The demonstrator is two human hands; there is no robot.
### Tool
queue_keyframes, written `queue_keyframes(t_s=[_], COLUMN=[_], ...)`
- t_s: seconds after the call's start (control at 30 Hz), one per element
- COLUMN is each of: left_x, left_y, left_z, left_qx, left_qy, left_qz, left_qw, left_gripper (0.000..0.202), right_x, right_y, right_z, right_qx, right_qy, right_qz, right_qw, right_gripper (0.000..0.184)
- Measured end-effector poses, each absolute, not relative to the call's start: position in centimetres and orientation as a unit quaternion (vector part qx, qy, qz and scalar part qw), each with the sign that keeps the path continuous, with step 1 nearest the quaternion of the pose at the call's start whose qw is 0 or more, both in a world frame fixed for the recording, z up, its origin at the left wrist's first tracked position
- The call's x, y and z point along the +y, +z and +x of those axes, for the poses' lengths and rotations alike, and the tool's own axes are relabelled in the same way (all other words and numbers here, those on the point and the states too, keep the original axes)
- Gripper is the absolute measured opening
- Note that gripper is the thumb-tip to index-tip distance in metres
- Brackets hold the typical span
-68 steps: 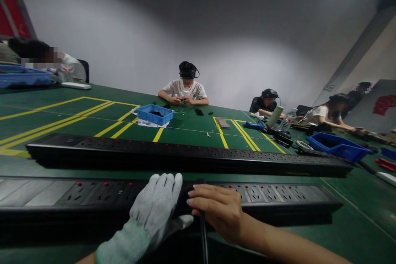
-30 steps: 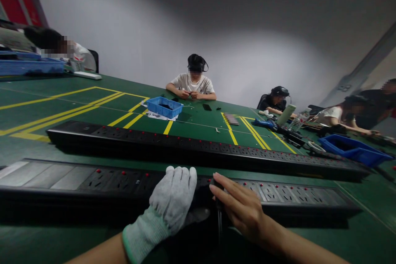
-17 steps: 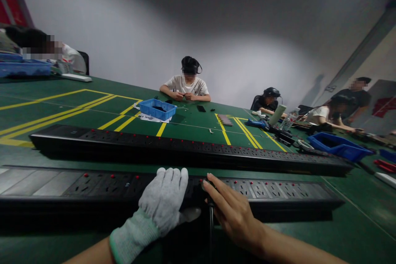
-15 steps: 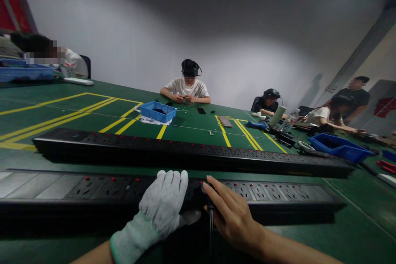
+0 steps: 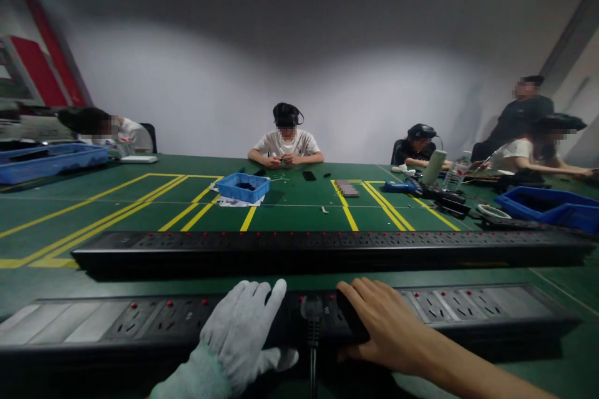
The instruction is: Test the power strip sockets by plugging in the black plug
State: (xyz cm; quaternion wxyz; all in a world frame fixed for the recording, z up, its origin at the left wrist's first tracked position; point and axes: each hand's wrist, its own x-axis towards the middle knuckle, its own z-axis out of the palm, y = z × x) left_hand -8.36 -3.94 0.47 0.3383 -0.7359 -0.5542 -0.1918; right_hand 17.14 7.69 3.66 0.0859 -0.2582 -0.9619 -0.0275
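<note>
A long black power strip (image 5: 156, 321) with red lights and rows of sockets lies across the table in front of me. My left hand (image 5: 241, 330), in a grey knit glove, grips it with fingers over the top and thumb at the near side. To the right, my bare right hand (image 5: 381, 321) clasps the same strip, its fingers over the top face. Between my hands a black plug (image 5: 312, 308) sits in a socket, and its cord runs down towards me. Parallel behind lies a second black power strip (image 5: 281, 255), untouched.
On the green table (image 5: 299, 215) with yellow lines stands a small blue bin (image 5: 243, 188) holding dark pieces. A larger blue bin (image 5: 556, 206) and tools are at the right; another blue bin (image 5: 56, 162) is far left. Several people sit around the table's far side.
My right hand has left the plug and moved right onto the strip. The plug stays in its socket. My left forefinger has spread apart from the other fingers, and the view has levelled.
</note>
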Motion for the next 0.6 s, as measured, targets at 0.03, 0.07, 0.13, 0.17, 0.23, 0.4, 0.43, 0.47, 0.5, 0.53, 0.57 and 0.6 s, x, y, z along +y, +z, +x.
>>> queue_keyframes(t_s=[0.03, 0.07, 0.13, 0.17, 0.23, 0.4, 0.43, 0.47, 0.5, 0.53, 0.57, 0.6], left_x=[-3.9, -3.9, -3.7, -3.6, -3.2, -1.2, -0.7, -0.4, -0.1, 0.1, 0.3, 0.4], left_y=[0.6, 0.7, 0.8, 0.8, 0.4, -1.7, -1.9, -2.0, -1.9, -1.7, -1.5, -1.2], left_z=[-8.5, -8.6, -8.4, -8.1, -6.9, -2.0, -1.1, -0.4, 0.1, 0.5, 0.7, 0.8], left_qx=[-0.546, -0.54, -0.525, -0.518, -0.516, -0.522, -0.524, -0.523, -0.506, -0.491, -0.476, -0.459], left_qy=[-0.182, -0.171, -0.148, -0.136, -0.125, -0.188, -0.219, -0.244, -0.237, -0.201, -0.174, -0.146], left_qz=[-0.74, -0.743, -0.755, -0.763, -0.771, -0.758, -0.745, -0.732, -0.74, -0.761, -0.772, -0.783], left_qw=[0.347, 0.357, 0.365, 0.363, 0.351, 0.343, 0.35, 0.362, 0.375, 0.374, 0.384, 0.393], left_gripper=[0.077, 0.078, 0.082, 0.083, 0.082, 0.074, 0.073, 0.07, 0.06, 0.048, 0.04, 0.037], right_x=[7.8, 7.9, 7.9, 8.0, 8.3, 9.4, 9.6, 9.7, 9.8, 9.8, 9.8, 9.6], right_y=[3.5, 3.3, 3.2, 3.1, 3.1, 3.0, 3.0, 3.0, 3.0, 3.2, 3.3, 3.6], right_z=[17.3, 17.5, 18.2, 18.8, 20.3, 25.0, 25.8, 26.4, 26.8, 27.1, 27.2, 27.2], right_qx=[-0.962, -0.962, -0.961, -0.961, -0.959, -0.958, -0.958, -0.957, -0.957, -0.957, -0.957, -0.956], right_qy=[-0.033, -0.039, -0.051, -0.056, -0.065, -0.105, -0.114, -0.12, -0.124, -0.123, -0.119, -0.113], right_qz=[-0.253, -0.249, -0.242, -0.239, -0.233, -0.211, -0.211, -0.211, -0.213, -0.216, -0.223, -0.23], right_qw=[0.093, 0.102, 0.121, 0.13, 0.145, 0.163, 0.16, 0.156, 0.151, 0.146, 0.144, 0.145], right_gripper=[0.086, 0.086, 0.085, 0.086, 0.086, 0.08, 0.08, 0.081, 0.082, 0.084, 0.087, 0.089])
